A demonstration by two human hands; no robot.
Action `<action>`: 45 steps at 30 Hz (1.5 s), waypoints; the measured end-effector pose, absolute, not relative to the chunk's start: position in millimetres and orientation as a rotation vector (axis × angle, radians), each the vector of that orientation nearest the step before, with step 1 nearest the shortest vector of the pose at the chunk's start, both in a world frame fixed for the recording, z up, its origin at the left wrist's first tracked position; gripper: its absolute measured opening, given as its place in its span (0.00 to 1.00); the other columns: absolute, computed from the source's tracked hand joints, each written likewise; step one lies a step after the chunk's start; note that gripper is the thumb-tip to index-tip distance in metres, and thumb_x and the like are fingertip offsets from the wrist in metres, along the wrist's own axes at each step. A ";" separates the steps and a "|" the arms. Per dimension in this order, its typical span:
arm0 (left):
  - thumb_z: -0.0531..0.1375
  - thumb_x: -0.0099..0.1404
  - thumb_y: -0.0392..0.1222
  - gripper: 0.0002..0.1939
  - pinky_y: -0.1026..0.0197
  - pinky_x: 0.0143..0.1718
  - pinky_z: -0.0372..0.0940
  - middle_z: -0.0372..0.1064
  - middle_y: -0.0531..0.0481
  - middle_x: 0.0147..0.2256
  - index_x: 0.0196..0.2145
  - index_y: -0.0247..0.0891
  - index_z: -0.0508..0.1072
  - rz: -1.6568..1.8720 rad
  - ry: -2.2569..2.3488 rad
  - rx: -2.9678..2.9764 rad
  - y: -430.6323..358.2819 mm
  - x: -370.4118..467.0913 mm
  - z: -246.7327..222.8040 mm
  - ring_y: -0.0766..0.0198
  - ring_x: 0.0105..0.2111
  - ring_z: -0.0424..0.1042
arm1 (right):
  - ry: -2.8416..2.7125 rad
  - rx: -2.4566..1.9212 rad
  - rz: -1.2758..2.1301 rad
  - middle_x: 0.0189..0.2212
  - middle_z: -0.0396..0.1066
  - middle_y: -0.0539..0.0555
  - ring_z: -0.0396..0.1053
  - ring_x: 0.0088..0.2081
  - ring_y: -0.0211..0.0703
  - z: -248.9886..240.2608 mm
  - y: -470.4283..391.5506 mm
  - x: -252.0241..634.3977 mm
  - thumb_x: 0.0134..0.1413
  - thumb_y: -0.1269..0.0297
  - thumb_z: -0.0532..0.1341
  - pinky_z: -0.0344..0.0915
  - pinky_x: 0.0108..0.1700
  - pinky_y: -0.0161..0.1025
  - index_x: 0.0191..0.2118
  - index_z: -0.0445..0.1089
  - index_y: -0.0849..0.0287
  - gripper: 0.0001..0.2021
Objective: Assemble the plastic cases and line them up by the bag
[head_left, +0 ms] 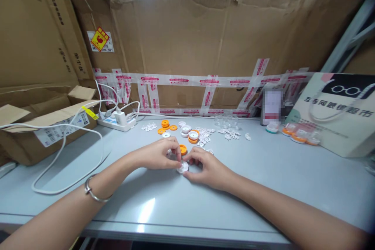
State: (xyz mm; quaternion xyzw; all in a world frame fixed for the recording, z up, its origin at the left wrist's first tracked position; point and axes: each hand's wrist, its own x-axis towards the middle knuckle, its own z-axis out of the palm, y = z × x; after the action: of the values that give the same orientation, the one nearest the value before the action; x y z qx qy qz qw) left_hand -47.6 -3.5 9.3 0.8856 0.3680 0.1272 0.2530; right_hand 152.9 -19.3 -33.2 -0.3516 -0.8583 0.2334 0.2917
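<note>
A small white round piece [183, 168], glossy on top, rests on the table between my two hands. My right hand [208, 167] grips its right side between thumb and fingers. From the left, my left hand [161, 154] reaches over its upper edge with thumb and fingertips pinched together; whatever is between them is too small to make out. An orange ring-shaped disc [183, 149] lies just behind the fingertips. Something clear shows under the left fingers, mostly hidden. Farther back are stacked orange discs [165, 124] and white round parts [185, 129].
Flat white cut-out pieces [205, 136] and clear domes [227, 121] are spread behind the hands. A power strip [117, 123] with a loose white cable and an open carton [38, 133] stand left. A phone [271, 105], finished-looking round units [300, 134] and a paper bag [331, 125] stand right.
</note>
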 end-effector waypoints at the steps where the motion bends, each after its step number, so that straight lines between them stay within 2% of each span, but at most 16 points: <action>1: 0.60 0.56 0.46 0.09 0.64 0.37 0.59 0.62 0.51 0.35 0.31 0.37 0.70 0.345 0.994 2.417 -4.6 -46.6 8.7 0.64 0.34 0.64 | -2.290 -0.939 0.621 0.28 0.62 0.51 0.63 0.32 0.38 -33.0 -19.5 152.9 0.43 0.66 0.63 0.60 0.35 0.35 0.37 0.72 0.60 0.11; 17: 0.61 0.55 0.41 0.05 0.64 0.38 0.58 0.65 0.51 0.34 0.29 0.39 0.75 0.432 1.012 2.614 -7.9 -43.0 0.3 0.64 0.35 0.66 | -2.277 -0.961 0.644 0.29 0.63 0.51 0.63 0.32 0.38 -34.2 -18.0 152.8 0.42 0.66 0.63 0.61 0.36 0.36 0.37 0.72 0.60 0.12; 25: 0.60 0.58 0.41 0.07 0.64 0.40 0.59 0.66 0.51 0.35 0.34 0.42 0.76 0.416 0.988 2.635 -11.6 -48.1 12.1 0.64 0.36 0.66 | -2.283 -0.969 0.606 0.28 0.63 0.50 0.62 0.31 0.38 -32.2 -19.3 151.0 0.43 0.66 0.63 0.60 0.34 0.35 0.36 0.72 0.60 0.10; 32: 0.59 0.58 0.39 0.08 0.63 0.41 0.59 0.68 0.51 0.37 0.34 0.46 0.78 0.272 0.964 2.688 -14.9 -49.9 18.8 0.64 0.37 0.67 | -2.287 -0.963 0.613 0.28 0.63 0.51 0.63 0.31 0.38 -31.3 -20.0 151.4 0.42 0.66 0.63 0.60 0.34 0.35 0.35 0.72 0.60 0.10; 37: 0.59 0.59 0.39 0.08 0.62 0.44 0.57 0.69 0.51 0.39 0.34 0.48 0.78 0.175 0.908 2.730 -17.4 -51.4 18.4 0.61 0.41 0.67 | -2.293 -0.941 0.627 0.29 0.64 0.51 0.64 0.33 0.39 -32.4 -19.1 152.6 0.43 0.66 0.63 0.62 0.37 0.36 0.36 0.72 0.59 0.10; 41: 0.59 0.59 0.40 0.08 0.62 0.44 0.59 0.68 0.50 0.40 0.34 0.45 0.78 0.206 0.876 2.672 -15.6 -51.6 18.6 0.61 0.40 0.67 | -2.290 -0.942 0.631 0.29 0.64 0.51 0.64 0.32 0.39 -32.7 -19.0 152.4 0.43 0.65 0.63 0.62 0.37 0.37 0.36 0.72 0.59 0.10; 45: 0.58 0.60 0.39 0.07 0.64 0.42 0.61 0.68 0.49 0.38 0.34 0.39 0.76 0.396 0.883 2.548 -7.1 -51.2 18.1 0.64 0.38 0.68 | -2.291 -0.960 0.629 0.29 0.64 0.51 0.64 0.33 0.39 -31.0 -19.2 152.5 0.43 0.66 0.63 0.61 0.36 0.36 0.36 0.72 0.59 0.10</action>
State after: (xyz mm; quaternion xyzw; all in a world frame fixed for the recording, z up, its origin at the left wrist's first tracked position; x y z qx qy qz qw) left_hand -51.2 -7.1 18.1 0.9147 0.3171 0.1420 0.2067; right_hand 152.5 -19.2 -31.0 -0.3590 -0.8568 0.2352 0.2857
